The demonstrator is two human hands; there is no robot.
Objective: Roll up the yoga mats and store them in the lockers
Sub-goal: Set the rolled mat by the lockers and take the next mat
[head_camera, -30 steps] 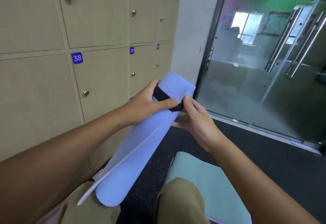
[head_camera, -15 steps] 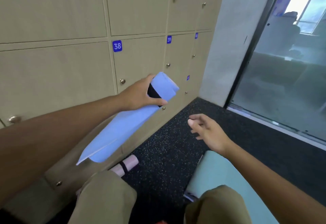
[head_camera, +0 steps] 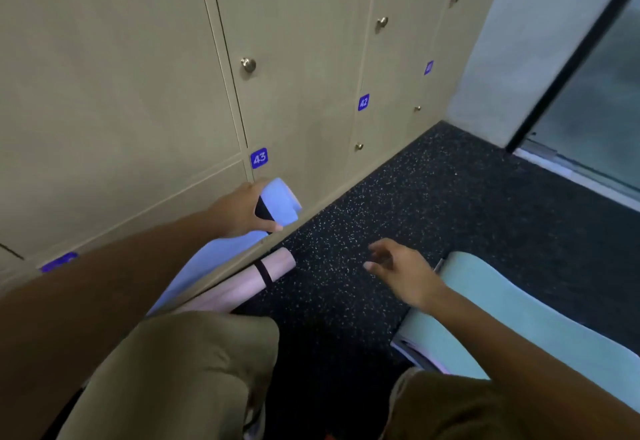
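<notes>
Lowered since half a second ago, the blue mat (head_camera: 280, 202) now sits down by locker 43 (head_camera: 259, 158) in my left hand (head_camera: 239, 211), which grasps it at the black strap (head_camera: 264, 213); I count three mats: blue, a pink roll (head_camera: 252, 277) just below that label along the locker base, a teal mat (head_camera: 512, 318) far right; blue's long axis points up-right, its lower end hidden by my arm; right hand (head_camera: 405, 270) released, holding nothing
</notes>
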